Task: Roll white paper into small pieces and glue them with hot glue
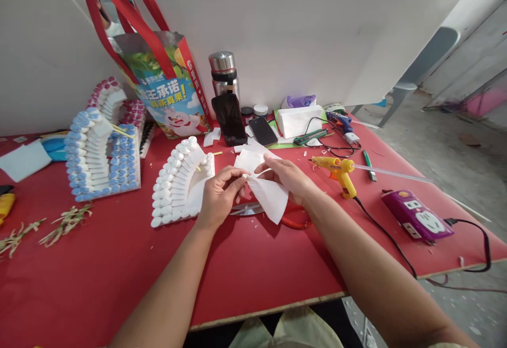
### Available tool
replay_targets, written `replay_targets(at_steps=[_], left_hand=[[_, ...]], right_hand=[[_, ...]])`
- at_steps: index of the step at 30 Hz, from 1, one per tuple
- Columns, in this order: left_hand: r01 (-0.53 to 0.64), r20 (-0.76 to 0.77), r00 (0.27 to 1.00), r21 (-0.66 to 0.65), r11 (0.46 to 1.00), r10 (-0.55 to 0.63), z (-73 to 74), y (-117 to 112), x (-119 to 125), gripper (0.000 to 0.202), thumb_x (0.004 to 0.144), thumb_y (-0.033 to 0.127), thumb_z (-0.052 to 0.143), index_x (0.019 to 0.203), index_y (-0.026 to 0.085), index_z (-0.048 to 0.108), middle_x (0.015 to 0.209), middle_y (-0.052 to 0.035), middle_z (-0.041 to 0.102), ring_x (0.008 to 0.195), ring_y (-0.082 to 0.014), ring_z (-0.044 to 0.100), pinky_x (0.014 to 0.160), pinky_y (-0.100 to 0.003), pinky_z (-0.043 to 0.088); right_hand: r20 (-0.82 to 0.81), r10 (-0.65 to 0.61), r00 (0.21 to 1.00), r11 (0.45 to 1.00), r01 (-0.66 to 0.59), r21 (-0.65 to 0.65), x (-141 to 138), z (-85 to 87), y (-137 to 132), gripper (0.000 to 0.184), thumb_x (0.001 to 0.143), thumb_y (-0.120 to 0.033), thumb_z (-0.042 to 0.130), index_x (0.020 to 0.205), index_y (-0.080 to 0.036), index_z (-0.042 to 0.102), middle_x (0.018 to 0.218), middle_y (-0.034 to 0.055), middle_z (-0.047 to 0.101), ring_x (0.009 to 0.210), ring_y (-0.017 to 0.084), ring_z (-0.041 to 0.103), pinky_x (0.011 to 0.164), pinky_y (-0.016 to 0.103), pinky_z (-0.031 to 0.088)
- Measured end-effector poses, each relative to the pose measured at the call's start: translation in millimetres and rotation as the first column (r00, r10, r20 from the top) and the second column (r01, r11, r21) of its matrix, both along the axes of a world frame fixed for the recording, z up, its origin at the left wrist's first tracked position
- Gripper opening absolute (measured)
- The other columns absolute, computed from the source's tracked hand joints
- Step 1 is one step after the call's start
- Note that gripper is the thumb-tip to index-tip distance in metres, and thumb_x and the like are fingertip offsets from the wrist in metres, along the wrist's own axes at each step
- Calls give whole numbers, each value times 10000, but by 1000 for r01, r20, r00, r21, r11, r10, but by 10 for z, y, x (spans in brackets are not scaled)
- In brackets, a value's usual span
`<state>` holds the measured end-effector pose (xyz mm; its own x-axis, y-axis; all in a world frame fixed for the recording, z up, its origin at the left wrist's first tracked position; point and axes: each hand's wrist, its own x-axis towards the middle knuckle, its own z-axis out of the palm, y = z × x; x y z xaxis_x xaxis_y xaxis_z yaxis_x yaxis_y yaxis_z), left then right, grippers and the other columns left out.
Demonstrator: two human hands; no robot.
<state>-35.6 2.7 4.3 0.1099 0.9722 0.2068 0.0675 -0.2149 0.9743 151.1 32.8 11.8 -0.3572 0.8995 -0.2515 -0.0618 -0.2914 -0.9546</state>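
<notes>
Both hands hold a white sheet of thin foam or paper (266,188) just above the red table (119,269). My left hand (218,196) pinches its left edge with curled fingers. My right hand (288,178) grips its upper right part, thumb on top. Under the sheet lie scissors (247,209) with red handles. Just left of my left hand stands a white curved model (180,183) built of rolled tubes. A yellow hot glue gun (338,171) rests to the right of my right hand.
A blue and white tube model (101,152) and a pink one (113,97) stand at the left, a printed bag (166,86) behind. Flask (224,73), two phones (245,123), tissue box (299,120), purple power strip (415,216) with cable, green sprigs (65,221).
</notes>
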Motion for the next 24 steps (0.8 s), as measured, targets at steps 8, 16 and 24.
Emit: replay_targets(at_steps=[8,16,24], left_hand=[[-2,-52,999,72,997,5,27,-2,-42,140,891,322,665,917,204,736,919,-40,658,744,-139,573,699,-263,486],[-12,-27,1000,61,998,14,-5,5,-30,146,886,314,666,926,206,755,890,-34,653,639,-108,499,584,-238,432],[-78,-29,997,13,997,78,-85,25,-31,177,865,355,685,935,206,750,739,-5,578,565,-94,447,496,-221,365]], right_hand=[[-523,254,813,850,-446,-280,-11,35,-58,391,979,-503,454,1042,-151,610,880,104,700,767,220,684,839,512,562],[-367,154,917,963,-222,-150,-34,42,-97,419,755,-326,813,1114,-157,680,786,12,626,690,136,596,799,417,610],[-76,52,996,995,-45,86,-61,-71,-47,369,738,-402,808,987,-167,670,766,13,694,636,139,670,578,250,524]])
